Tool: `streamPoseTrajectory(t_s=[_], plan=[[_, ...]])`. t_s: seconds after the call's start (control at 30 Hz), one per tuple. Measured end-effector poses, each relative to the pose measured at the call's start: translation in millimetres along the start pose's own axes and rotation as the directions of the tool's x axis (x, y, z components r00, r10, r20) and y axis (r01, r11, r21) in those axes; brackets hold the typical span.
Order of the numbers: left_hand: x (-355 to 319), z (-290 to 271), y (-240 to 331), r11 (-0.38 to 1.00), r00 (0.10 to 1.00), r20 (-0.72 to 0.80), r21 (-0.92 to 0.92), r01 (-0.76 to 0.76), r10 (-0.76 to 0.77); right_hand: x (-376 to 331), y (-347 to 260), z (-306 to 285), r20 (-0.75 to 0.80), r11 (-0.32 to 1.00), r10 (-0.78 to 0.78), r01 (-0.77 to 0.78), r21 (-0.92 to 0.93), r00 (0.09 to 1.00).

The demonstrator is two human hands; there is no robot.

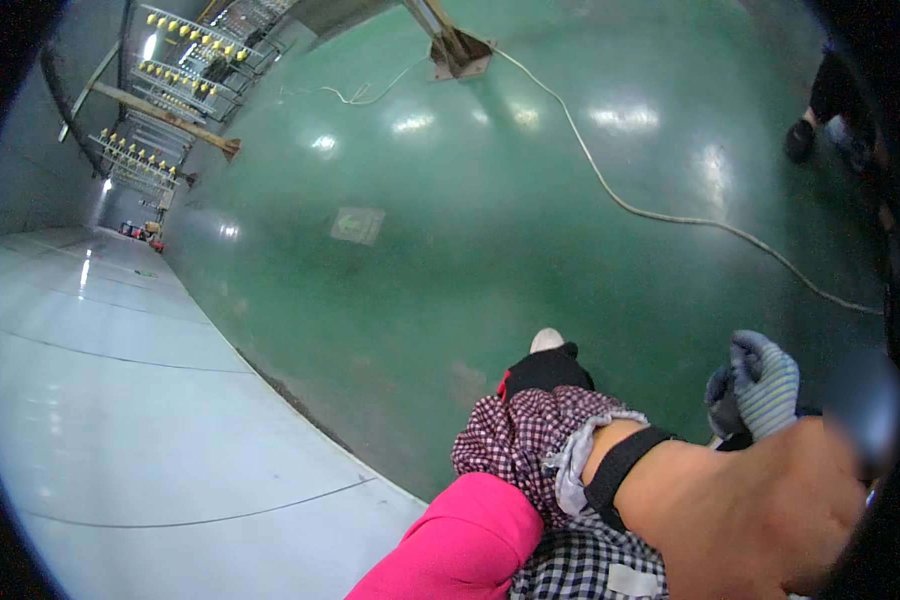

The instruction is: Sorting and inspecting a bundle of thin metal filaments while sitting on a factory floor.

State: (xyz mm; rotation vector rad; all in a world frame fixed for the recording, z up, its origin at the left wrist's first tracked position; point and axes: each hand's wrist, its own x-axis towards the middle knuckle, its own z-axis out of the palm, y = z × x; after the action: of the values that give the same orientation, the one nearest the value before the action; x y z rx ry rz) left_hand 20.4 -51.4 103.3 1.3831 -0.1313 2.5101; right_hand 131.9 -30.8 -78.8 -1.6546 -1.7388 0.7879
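Note:
My left arm comes up from the lower edge in a pink sleeve (460,550), a checked oversleeve (525,440) and a black wristband (620,470). My bare left hand (750,510) is raised very close to the camera, and its fingers are hidden at the frame's right edge. Just behind it is my right hand (765,385) in a grey-blue striped knit glove with its fingers curled. A dark part (720,400) shows beside those fingers, and I cannot tell whether it is part of the glove or something held. Below, my white shoe tip (547,340) stands on the green floor (450,250).
A pale cable (610,190) snakes across the green floor from a metal base plate (457,55). A pale grey floor strip (120,400) runs along the left. Racks with yellow parts (185,50) stand far off. Another person's dark shoe (798,140) is at the upper right.

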Motion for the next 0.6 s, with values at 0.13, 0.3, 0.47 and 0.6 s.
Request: streamPoseTrajectory(t_s=[0.13,0.3,0.47,0.6], plan=[[30.4,-23.9,31.8,0.879,0.766,0.588,-0.184,0.440,-0.260,-5.5,-24.3,-23.0,-0.018,0.985,-0.118,0.115,-0.126,0.993],[54.9,-49.7,32.4,0.933,0.628,0.764,-0.101,0.344,-0.149,3.9,-46.0,-11.5,0.115,0.943,-0.109,0.139,-0.303,0.987],[30.3,-28.0,70.7,0.252,0.789,0.407,-0.793,0.556,-0.461,-2.9,-59.3,-28.3,0.168,0.933,-0.031,0.089,-0.349,0.985],[73.8,-36.8,79.5,-0.253,0.572,0.700,-0.700,0.668,-0.427,5.6,-53.8,-13.9,0.187,0.924,-0.020,0.090,-0.373,0.982]])
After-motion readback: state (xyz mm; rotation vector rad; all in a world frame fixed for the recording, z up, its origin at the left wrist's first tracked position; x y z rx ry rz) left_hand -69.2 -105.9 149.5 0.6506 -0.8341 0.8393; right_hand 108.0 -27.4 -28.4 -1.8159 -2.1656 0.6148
